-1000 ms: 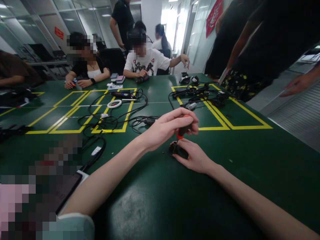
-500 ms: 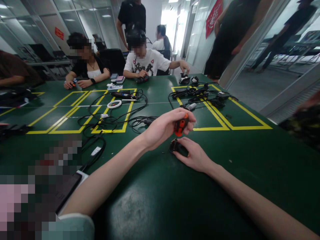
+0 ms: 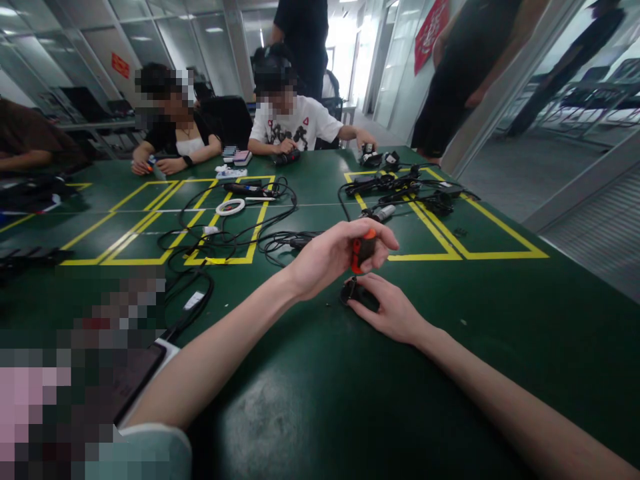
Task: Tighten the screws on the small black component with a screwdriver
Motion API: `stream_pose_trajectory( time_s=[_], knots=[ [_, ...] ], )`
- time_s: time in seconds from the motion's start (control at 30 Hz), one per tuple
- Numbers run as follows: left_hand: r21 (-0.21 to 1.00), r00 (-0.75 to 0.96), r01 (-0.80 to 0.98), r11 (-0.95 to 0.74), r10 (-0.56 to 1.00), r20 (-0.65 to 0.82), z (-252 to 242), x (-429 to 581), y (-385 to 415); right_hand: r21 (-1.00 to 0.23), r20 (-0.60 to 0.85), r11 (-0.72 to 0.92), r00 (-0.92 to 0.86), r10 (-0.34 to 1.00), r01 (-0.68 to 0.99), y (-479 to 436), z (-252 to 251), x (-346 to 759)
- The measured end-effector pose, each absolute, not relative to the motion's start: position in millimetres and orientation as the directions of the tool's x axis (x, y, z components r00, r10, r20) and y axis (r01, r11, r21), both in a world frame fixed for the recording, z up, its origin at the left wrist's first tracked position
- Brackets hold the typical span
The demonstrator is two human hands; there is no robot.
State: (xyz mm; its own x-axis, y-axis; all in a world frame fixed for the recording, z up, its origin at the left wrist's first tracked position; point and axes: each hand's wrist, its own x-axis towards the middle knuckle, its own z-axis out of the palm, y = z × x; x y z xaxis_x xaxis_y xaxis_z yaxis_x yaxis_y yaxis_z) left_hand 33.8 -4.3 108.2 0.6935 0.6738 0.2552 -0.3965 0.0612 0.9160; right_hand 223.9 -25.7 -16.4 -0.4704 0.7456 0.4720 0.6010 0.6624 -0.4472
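My left hand point(image 3: 330, 257) is closed around the orange-and-black handle of a screwdriver point(image 3: 364, 255), held upright with its shaft pointing down. Beneath it, a small round black part point(image 3: 345, 294) rests on the green table point(image 3: 320, 373). The thumb and fingers of my right hand point(image 3: 393, 308) pinch this part from the right side. The screwdriver's tip reaches down to the part, but whether it sits in a screw is too small to tell.
Black cables point(image 3: 295, 240) lie tangled beyond my left hand, near a white ring point(image 3: 231, 207). More black cables point(image 3: 400, 183) lie at the back right. A dark-screened device point(image 3: 143, 380) sits by my left forearm. Two co-workers sit across the table; others stand behind.
The screwdriver handle has turned in my left hand, and its fingers have shifted round it. My right hand keeps its hold on the black part. A standing person behind has moved right.
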Motion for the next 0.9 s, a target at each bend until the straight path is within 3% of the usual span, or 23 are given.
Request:
stream_pose_trajectory(
  time_s=[0.9],
  knots=[
    [0.914, 0.685, -0.398, 0.082, 0.689, 0.237, 104.7, 35.0, -5.1, -0.471, 0.455, 0.637, -0.451, 0.768, 0.61, -25.6, -18.1, 225.2]
  ],
)
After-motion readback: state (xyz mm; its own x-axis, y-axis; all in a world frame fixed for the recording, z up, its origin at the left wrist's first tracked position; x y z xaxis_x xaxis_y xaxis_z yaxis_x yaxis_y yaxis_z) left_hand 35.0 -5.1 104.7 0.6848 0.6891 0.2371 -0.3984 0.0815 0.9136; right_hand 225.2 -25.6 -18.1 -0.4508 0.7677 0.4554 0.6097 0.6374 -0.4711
